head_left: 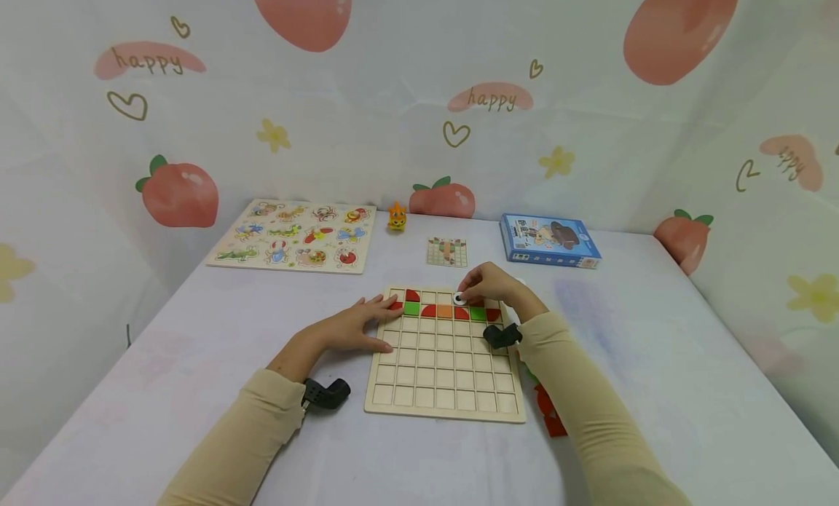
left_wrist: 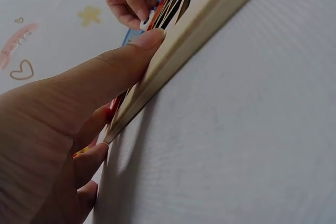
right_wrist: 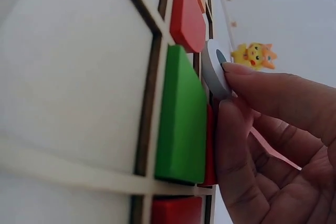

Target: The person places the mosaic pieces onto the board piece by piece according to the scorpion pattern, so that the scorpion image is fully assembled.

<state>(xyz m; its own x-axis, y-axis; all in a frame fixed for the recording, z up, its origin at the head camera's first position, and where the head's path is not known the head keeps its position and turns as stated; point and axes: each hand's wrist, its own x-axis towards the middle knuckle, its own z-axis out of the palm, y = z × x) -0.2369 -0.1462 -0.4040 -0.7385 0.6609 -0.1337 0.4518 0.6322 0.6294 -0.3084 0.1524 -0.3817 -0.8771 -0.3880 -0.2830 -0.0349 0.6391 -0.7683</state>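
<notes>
Head: right hand (head_left: 488,282) pinches white disc (head_left: 458,299) at top row of grid board (head_left: 444,378); left hand (head_left: 354,325) spread on its left side. Left wrist: thumb on board rim. Right wrist: disc between fingertips, near green tile (right_wrist: 181,121).

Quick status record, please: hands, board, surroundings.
Left hand: touching the grid board's left side
Right hand: pinching a white disc at the far row
Disc seated: cannot tell
Tiles: red, green, orange, in the two far rows
Pieces off board: by its right edge, partly hidden
Beyond board: pattern card, blue box, orange figure, bug puzzle
</notes>
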